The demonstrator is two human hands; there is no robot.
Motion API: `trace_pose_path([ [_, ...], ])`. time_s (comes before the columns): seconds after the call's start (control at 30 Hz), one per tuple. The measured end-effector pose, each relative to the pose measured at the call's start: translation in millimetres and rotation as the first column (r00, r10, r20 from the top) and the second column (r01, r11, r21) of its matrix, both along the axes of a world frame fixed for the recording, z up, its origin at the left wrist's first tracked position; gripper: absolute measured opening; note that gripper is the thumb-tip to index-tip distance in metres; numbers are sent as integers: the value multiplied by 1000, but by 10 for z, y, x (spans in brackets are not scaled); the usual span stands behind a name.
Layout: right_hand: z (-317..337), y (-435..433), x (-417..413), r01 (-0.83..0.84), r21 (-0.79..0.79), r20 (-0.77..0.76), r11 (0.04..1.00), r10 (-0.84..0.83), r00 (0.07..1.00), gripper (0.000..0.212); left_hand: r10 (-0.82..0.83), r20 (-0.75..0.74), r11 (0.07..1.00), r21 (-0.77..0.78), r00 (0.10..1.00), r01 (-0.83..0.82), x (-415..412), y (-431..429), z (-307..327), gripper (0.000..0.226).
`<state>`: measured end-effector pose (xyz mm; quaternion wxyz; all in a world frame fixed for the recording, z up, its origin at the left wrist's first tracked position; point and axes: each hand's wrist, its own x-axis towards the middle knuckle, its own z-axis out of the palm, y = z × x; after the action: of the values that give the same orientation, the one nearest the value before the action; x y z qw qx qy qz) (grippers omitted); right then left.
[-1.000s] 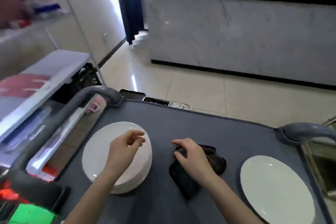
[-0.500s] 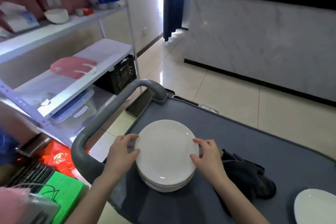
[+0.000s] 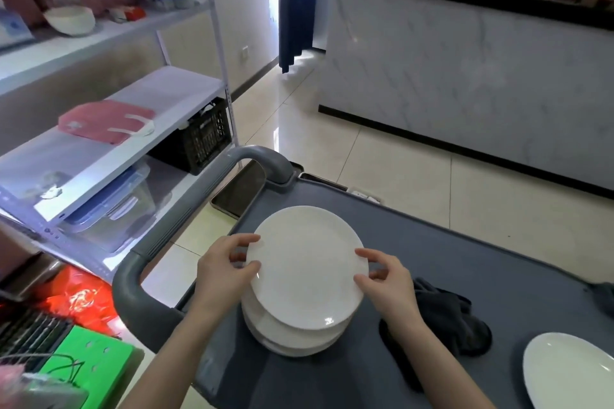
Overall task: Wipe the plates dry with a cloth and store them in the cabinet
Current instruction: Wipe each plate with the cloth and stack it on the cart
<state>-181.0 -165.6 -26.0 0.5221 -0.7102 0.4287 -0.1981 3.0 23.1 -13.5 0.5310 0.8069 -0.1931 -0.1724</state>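
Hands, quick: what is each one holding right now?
Left hand: pinches the left rim of the top round white ceramic plate.
Right hand: pinches the same plate's right rim.

We are looking at plain white plates (image 3: 307, 276) on a slate-grey surface (image 3: 465, 259), with a charcoal cloth (image 3: 445, 315) lying dark against it. Behind, a bar (image 3: 465, 76) is showing white marble with grey veining, a curtain (image 3: 295, 0) is hanging navy, and a crate (image 3: 206, 136) is sitting black.

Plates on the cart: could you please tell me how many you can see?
4 at least: the top plate, held by the left hand and right hand; two stacked plates showing beneath it, where more may be hidden; one lone plate at the right of the cart.
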Motion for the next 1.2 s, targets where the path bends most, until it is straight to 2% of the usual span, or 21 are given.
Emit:
trace_pose_path([
  [0.17, 113, -119, -167, 4, 68, 144, 998, -14, 990, 53, -64, -248, 987, -160, 967, 25, -126, -220, 42, 37],
  [0.27, 174, -233, -340, 42, 213, 235, 976, -93, 968, 54, -124, -290, 980, -184, 949, 72, -325, -436, 13, 31],
  [0.4, 259, -398, -611, 121, 322, 325, 939, -229, 918, 51, -220, -284, 970, -164, 933, 179, -632, -696, 18, 34],
  [0.53, 318, -543, -864, 164, 454, 376, 876, -355, 856, 45, -317, -429, 932, -305, 846, 195, -898, -889, 50, 41],
  [0.67, 303, -620, -1060, 172, 484, 400, 858, -392, 828, 42, -370, -531, 907, -383, 762, 174, -1071, -1064, 26, 38],
  [0.73, 289, -646, -1133, 152, 468, 406, 870, -365, 837, 38, -363, -547, 908, -391, 755, 153, -1102, -1125, 3, 36],
  [0.83, 235, -670, -1236, 120, 363, 387, 924, -267, 883, 32, -331, -542, 913, -391, 773, 118, -1092, -1160, -40, 36],
  [0.9, 153, -625, -1333, 137, 196, 292, 971, -192, 937, 28, -307, -526, 918, -385, 794, 100, -1070, -1159, -62, 36],
  [0.97, 4, -525, -1479, 113, -146, 105, 983, -98, 990, 23, -271, -511, 925, -373, 816, 74, -1048, -1142, -79, 37],
  [1.03, -164, -376, -1614, -110, -370, -106, 922, 76, 991, 12, -243, -497, 931, -360, 833, 57, -1034, -1116, -92, 37],
  [1.07, -244, -298, -1656, -269, -411, -239, 871, 182, 954, 10, -234, -492, 933, -355, 838, 52, -1030, -1102, -99, 36],
  [1.1, -314, -232, -1676, -420, -434, -379, 797, 261, 888, 19, -227, -489, 935, -352, 842, 47, -1030, -1089, -106, 36],
  [1.13, -383, -186, -1686, -533, -458, -497, 711, 292, 817, 32, -221, -489, 936, -350, 844, 43, -1033, -1076, -112, 36],
  [1.2, -490, -134, -1676, -644, -491, -647, 586, 249, 720, 54, -214, -491, 938, -343, 844, 38, -1046, -1057, -119, 36],
])
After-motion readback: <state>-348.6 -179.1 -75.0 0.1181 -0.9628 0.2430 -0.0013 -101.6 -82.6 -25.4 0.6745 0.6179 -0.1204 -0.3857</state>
